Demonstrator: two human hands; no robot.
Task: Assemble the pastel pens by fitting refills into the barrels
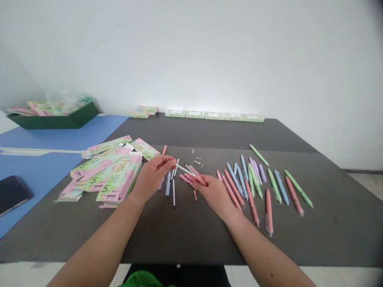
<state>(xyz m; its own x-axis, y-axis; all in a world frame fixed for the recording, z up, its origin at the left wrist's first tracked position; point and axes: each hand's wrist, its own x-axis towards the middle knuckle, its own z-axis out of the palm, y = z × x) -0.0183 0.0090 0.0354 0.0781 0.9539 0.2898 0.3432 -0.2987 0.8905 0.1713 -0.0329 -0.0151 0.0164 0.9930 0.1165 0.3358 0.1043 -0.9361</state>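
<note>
Over the middle of the dark table, my left hand is closed in a pinch at one end of a white pen refill. My right hand is closed around a pink pen barrel, and the refill's other end meets it. Whether the refill is inside the barrel I cannot tell. Below and between the hands lie pink pen parts, a blue pen barrel, loose white refills and small clear and green bits. My fingers hide some of these pieces.
To the right lie several pink, blue, green and purple pens. Printed pen boxes are heaped at left, by a phone. A green tray stands far left; a row of boxes lines the back wall.
</note>
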